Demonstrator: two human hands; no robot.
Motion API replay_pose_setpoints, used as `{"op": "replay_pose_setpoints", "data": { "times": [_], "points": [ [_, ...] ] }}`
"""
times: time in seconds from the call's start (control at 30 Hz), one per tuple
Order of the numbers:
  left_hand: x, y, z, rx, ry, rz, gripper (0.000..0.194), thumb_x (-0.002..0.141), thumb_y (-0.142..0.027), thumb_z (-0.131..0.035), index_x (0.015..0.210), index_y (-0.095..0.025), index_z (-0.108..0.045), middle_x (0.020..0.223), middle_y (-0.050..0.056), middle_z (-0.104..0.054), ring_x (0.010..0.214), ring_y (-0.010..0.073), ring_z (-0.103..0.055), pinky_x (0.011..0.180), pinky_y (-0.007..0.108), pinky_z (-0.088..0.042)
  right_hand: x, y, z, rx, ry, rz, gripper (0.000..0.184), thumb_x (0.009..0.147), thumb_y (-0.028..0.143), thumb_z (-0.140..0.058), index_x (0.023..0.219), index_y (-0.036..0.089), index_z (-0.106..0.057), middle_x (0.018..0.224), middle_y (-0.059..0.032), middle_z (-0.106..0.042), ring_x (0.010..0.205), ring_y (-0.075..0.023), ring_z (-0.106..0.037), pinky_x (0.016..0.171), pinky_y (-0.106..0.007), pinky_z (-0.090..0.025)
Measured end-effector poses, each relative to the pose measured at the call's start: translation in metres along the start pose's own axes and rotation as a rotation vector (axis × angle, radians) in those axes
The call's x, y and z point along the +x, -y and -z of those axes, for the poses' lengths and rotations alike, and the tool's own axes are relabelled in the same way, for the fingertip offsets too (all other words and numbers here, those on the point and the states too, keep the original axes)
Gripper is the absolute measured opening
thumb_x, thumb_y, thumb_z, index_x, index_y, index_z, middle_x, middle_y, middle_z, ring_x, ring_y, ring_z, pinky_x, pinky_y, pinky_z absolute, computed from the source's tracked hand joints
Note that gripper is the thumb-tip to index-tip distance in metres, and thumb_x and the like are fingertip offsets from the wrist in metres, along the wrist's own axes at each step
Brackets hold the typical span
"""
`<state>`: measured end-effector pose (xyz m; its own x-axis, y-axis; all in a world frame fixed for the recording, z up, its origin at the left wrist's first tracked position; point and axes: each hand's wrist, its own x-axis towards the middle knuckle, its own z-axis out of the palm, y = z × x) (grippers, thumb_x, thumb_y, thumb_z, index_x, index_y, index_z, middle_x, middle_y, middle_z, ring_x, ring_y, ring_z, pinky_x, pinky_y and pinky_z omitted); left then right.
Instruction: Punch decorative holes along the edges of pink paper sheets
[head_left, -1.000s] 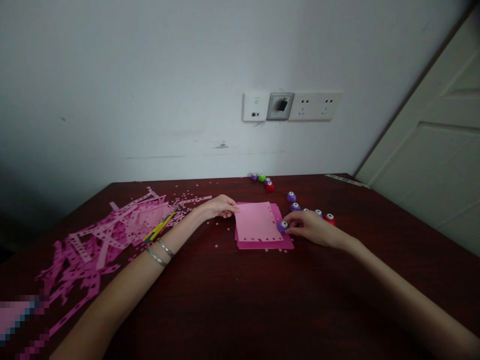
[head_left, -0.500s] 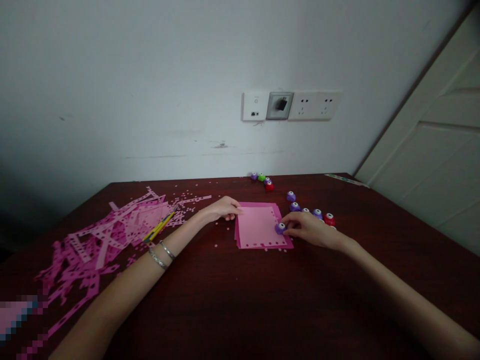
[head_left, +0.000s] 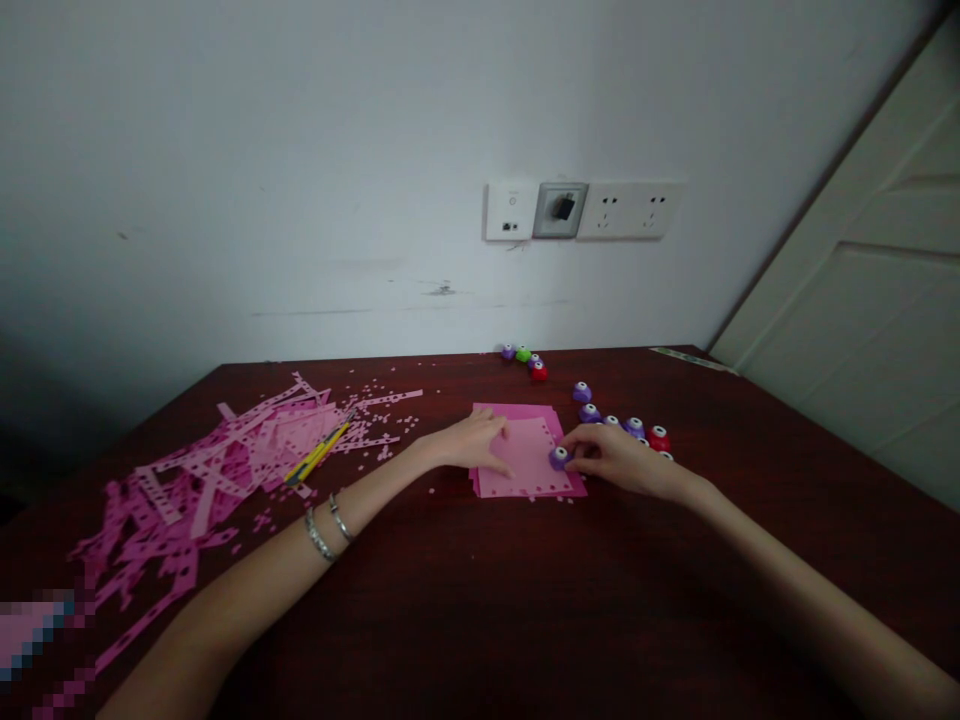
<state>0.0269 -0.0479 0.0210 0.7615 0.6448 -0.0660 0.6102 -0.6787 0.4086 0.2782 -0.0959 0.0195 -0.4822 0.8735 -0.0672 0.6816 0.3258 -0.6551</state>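
A light pink paper sheet [head_left: 529, 455] lies on a stack of darker pink sheets [head_left: 517, 410]; small punched shapes run along its right and bottom edges. My left hand [head_left: 474, 440] is over the sheet's left side, thumb and fingers spread apart. At the right edge of the sheet, my right hand [head_left: 604, 455] has its fingertips closed on a small purple craft punch [head_left: 559, 458] with a white top. Beside and behind that hand stand more purple punches [head_left: 589, 413] and a red punch [head_left: 659, 438], some partly hidden.
Punched pink strips [head_left: 210, 470] lie heaped on the left, with yellow pencil-like sticks [head_left: 319, 455] on them and scattered paper bits [head_left: 375, 405] beside. Several punches, one a green punch [head_left: 523, 354], stand at the back edge. A ruler-like strip [head_left: 694, 360] lies far right.
My left hand has let go of the sheet's upper left edge and moved right and down over the paper, fingers spreading. My right hand stays at the punch.
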Motion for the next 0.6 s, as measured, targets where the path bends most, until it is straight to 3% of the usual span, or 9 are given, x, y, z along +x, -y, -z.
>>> {"op": "replay_pose_setpoints", "data": {
  "times": [0.6],
  "points": [
    [0.0024, 0.0074, -0.0019, -0.055, -0.024, -0.015, 0.058, 0.059, -0.051, -0.067, 0.1, -0.012, -0.055, 0.099, 0.011, -0.052, 0.092, 0.0236, -0.047, 0.076, 0.031, -0.038, -0.0024, 0.0065, 0.0039, 0.024, -0.016, -0.012, 0.033, 0.077, 0.041, -0.059, 0.098, 0.016, -0.063, 0.079, -0.0047, -0.067, 0.069, -0.0153, -0.061, 0.062, -0.027, -0.049]
  ]
}}
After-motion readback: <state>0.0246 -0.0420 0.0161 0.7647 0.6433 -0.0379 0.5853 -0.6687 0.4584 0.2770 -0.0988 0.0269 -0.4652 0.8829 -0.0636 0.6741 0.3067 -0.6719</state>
